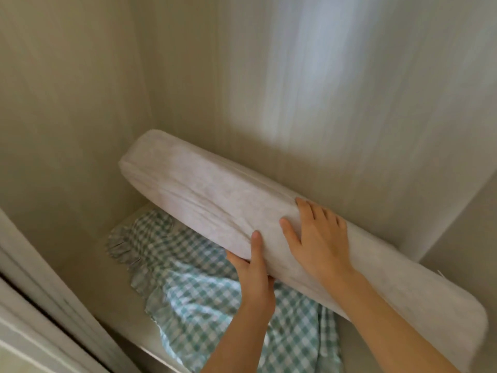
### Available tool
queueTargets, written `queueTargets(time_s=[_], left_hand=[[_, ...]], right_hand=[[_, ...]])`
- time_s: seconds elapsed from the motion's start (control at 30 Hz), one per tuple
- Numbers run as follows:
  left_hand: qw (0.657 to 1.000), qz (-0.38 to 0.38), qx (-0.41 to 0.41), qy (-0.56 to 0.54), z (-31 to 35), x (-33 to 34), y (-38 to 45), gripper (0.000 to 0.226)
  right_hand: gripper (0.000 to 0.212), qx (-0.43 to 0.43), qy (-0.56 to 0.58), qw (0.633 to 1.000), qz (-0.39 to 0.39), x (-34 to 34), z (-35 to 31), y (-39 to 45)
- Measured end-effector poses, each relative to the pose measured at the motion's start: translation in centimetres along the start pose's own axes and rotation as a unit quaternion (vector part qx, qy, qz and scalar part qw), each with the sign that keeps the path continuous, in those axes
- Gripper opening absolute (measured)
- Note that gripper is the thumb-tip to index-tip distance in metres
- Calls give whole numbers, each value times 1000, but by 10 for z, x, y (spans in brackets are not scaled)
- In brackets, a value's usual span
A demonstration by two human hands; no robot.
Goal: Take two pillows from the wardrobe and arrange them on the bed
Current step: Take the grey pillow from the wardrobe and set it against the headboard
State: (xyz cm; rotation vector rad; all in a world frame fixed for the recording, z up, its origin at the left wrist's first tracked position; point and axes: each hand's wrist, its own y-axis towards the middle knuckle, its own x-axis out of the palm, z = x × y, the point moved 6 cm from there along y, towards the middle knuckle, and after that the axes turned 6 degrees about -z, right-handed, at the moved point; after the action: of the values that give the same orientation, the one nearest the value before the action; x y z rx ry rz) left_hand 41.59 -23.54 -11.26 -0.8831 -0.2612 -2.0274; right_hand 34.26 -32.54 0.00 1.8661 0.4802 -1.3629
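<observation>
A long white pillow (204,189) is lifted off the wardrobe shelf and tilted, its left end higher and against the back panel. My left hand (255,275) grips it from below, thumb up on its front face. My right hand (317,238) lies on top of it with fingers spread and pressing into the fabric. Under it lies a green-and-white checked pillow (193,286) with a ruffled edge, partly hidden by my arms and the white pillow.
The wardrobe's pale back panel (295,90) and left side wall (67,117) enclose the shelf (88,267). A door frame edge (32,305) runs along the lower left. A recessed side wall (462,224) stands at the right.
</observation>
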Motion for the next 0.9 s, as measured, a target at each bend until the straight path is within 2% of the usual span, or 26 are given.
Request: queueTargets(time_s=[0.13, 0.3, 0.57, 0.7, 0.9], left_hand=[[999, -35, 0, -10, 10, 8, -6, 59], [999, -49, 24, -2, 35, 22, -19, 60], [986, -64, 152, 39, 105, 55, -76, 70], [971, -37, 221, 81, 131, 69, -131, 69], [950, -20, 289, 115, 150, 78, -229, 62]], right_hand=[[64, -7, 19, 1000, 12, -17, -3, -5], [65, 24, 70, 996, 52, -47, -7, -25], [65, -11, 198, 968, 154, -123, -21, -66], [62, -30, 238, 948, 211, -165, -24, -103], [66, -41, 304, 924, 227, -214, -21, -179]])
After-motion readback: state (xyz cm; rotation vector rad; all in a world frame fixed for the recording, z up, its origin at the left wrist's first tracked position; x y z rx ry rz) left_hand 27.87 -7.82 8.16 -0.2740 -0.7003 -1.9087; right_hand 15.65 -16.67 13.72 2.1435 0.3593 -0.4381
